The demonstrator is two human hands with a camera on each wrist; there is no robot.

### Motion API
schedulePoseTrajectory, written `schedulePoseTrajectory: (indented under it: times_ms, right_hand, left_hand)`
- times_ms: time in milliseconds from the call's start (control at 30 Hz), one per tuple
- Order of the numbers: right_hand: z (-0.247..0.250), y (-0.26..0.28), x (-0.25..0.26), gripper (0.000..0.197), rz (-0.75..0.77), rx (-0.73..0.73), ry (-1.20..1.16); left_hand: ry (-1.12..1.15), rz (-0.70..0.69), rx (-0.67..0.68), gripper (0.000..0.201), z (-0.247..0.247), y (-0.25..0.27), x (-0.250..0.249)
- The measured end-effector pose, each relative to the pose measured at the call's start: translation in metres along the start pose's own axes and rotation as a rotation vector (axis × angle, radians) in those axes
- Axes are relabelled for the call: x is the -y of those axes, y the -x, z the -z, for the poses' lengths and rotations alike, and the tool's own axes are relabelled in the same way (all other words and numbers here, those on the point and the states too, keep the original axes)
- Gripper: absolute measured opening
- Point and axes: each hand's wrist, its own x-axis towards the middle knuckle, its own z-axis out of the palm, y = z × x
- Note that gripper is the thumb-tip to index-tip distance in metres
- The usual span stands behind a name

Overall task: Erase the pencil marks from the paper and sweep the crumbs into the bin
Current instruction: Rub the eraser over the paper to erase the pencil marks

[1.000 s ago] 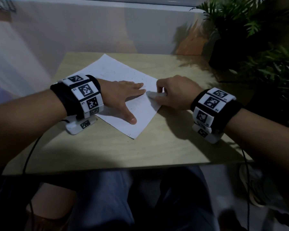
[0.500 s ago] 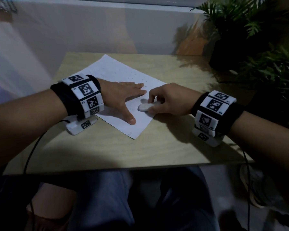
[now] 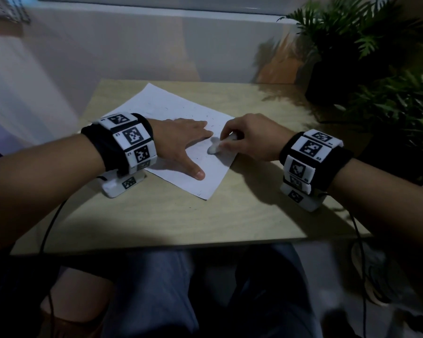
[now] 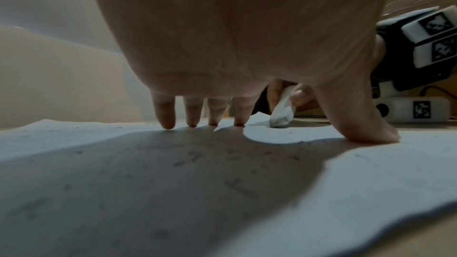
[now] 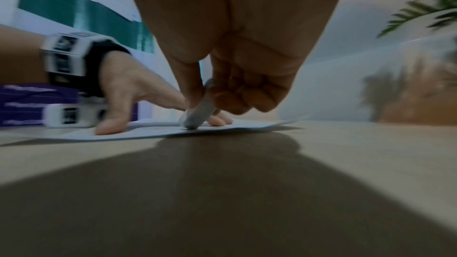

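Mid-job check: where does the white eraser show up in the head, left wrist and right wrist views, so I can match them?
Head: eraser just right of centre, pinched by the right hand, on the paper.
Left wrist: eraser right of centre, beyond the left hand, tip on the paper.
Right wrist: eraser centre, tip on the paper.
Shared landmark: the left hand's thumb, pressed flat on the paper beside the eraser.

Matt white paper [image 3: 171, 111], pale smooth wood-grain table [image 3: 181, 215], dull white rubbery eraser [image 3: 214, 148]

Potted plant [image 3: 366, 57] crowds the table's [image 3: 181, 215] right.
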Motion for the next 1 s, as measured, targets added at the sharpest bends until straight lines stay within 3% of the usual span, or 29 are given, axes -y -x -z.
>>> schedulePoseTrajectory:
  times_ms: [167, 300, 500, 667, 833, 933, 1000]
  right_hand:
    - [0.002, -0.010, -0.011, 0.037, -0.119, -0.178, 0.038]
    - [0.000, -0.005, -0.002, 0.032, 0.039, -0.033, 0.026]
    - [0.002, -0.015, -0.009, 0.030, -0.063, -0.161, 0.071]
    - [0.005, -0.008, -0.001, 0.031, 0.008, 0.036, -0.046]
    - [0.004, -0.018, -0.009, 0.040, -0.057, -0.142, 0.087]
    - [0.002, -0.010, 0.001, 0.039, 0.042, -0.054, 0.046]
    - [0.003, -0.007, 0.004, 0.040, 0.025, 0.015, -0.044]
  left_hand:
    - [-0.013, 0.013, 0.055, 0.125, 0.002, 0.004, -0.002]
    - [-0.011, 0.003, 0.045, 0.125, 0.001, 0.003, -0.001]
    - [-0.021, 0.005, 0.047, 0.124, 0.002, 0.004, -0.002]
    - [-0.068, 0.005, 0.024, 0.124, 0.002, 0.005, -0.003]
    - [-0.127, 0.010, -0.038, 0.128, -0.001, 0.002, -0.001]
    - [-0.112, -0.026, -0.089, 0.125, -0.003, 0.000, 0.001]
    - [-0.106, -0.023, -0.078, 0.120, -0.003, 0.000, 0.002]
